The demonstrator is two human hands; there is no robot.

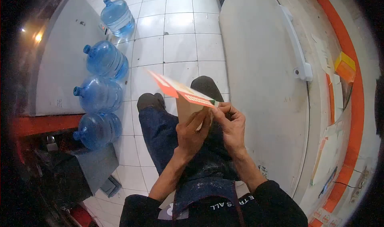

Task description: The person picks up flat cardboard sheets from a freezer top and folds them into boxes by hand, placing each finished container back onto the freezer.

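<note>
A folding cardboard box (pixel 188 108), plain brown on the near side with an orange, white and cream printed panel, is held above my lap. My left hand (pixel 193 134) grips its brown side, fingers bent against the board. The fingers of my right hand (pixel 231 125) pinch the right-hand corner of the printed panel, beside a small dark green patch. That panel tilts up and away to the left, and its far tip is blurred. Parts of the box behind my fingers are hidden.
Several blue water jugs (pixel 101 94) stand in a row along the left. A large white door or panel with a handle (pixel 301 59) is close on my right. Flat printed cards (pixel 320 159) and a yellow-orange box (pixel 345 67) lie further right. White floor tiles (pixel 180 47) extend ahead.
</note>
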